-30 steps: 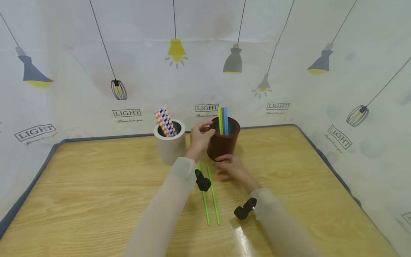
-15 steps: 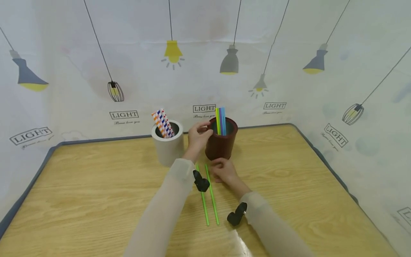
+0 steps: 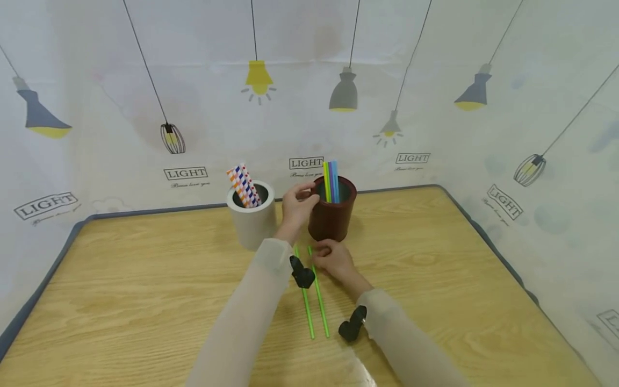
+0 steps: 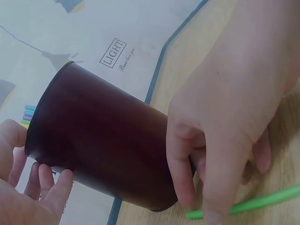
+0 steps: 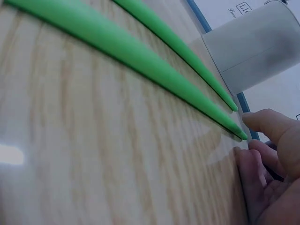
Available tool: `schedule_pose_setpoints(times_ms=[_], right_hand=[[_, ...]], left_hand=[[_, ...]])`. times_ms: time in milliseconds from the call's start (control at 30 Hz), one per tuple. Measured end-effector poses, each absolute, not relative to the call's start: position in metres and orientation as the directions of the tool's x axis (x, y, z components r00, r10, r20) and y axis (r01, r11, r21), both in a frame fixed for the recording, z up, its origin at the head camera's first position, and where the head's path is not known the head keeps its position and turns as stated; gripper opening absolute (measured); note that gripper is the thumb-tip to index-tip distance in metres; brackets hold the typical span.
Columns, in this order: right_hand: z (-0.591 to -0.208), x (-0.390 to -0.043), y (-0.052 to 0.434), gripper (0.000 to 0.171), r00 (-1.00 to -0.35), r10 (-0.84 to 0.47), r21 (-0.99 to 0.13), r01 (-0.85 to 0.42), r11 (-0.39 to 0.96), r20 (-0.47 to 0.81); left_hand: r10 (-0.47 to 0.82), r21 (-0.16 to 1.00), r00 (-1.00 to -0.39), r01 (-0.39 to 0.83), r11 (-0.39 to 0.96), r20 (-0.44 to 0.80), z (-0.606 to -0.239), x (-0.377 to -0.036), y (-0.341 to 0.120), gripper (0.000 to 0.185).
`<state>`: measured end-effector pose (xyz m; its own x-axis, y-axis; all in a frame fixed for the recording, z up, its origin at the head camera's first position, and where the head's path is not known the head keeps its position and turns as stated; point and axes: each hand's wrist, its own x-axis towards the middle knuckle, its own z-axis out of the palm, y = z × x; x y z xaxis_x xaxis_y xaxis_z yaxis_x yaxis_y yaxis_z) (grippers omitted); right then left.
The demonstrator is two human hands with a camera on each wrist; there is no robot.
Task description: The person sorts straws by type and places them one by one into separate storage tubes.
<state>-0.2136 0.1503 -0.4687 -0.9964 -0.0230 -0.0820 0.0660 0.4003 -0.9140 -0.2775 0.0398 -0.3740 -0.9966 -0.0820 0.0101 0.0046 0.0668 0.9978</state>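
Observation:
On the wooden table stand a white cup [image 3: 253, 228] with several patterned straws [image 3: 244, 185] and a dark red cup [image 3: 330, 223] with several plain coloured straws [image 3: 331, 181]. My left hand [image 3: 297, 207] holds the dark red cup by its left rim, thumb in front and fingers round the side. Two green straws lie on the table before the cups: a left one [image 3: 308, 314] and a right one [image 3: 322, 314]. My right hand [image 3: 335, 260] is at the far end of the right straw. In the right wrist view, this straw's tip lies by the gap between thumb [image 5: 265, 121] and fingers.
A pale cloth [image 3: 387, 48] printed with lamps rises behind and beside the table [image 3: 145, 301]. The white cup stands just left of my left hand. My left forearm [image 3: 242, 317] passes over the table beside the left green straw.
My right hand has moved left from the foot of the dark red cup to the right green straw's far end. My left hand stays at the cup's rim. The head view has shifted slightly.

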Motion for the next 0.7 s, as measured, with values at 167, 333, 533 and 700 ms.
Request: schedule_pose_setpoints(times_ms=[167,333,533,700], right_hand=[[-0.469,-0.214,0.148,0.033,-0.997,-0.016,-0.869,0.058,0.491,-0.075],[-0.464,-0.214,0.146,0.034,-0.997,-0.027,-0.826,0.049,0.562,-0.077],[-0.461,-0.214,0.145,0.035,-0.996,-0.045,-0.801,0.031,0.599,-0.072],[-0.456,-0.213,0.145,0.032,-0.996,-0.045,-0.821,0.039,0.57,-0.079]], left_hand=[[-0.085,0.997,-0.996,-0.008,0.072,-0.002,-0.374,-0.278,0.04,0.03],[-0.097,0.997,-0.995,-0.014,0.081,-0.006,-0.374,-0.278,0.041,0.03],[-0.098,0.997,-0.995,-0.012,0.077,-0.004,-0.373,-0.277,0.041,0.03],[-0.096,0.997,-0.995,-0.005,0.071,0.001,-0.372,-0.277,0.039,0.031]])
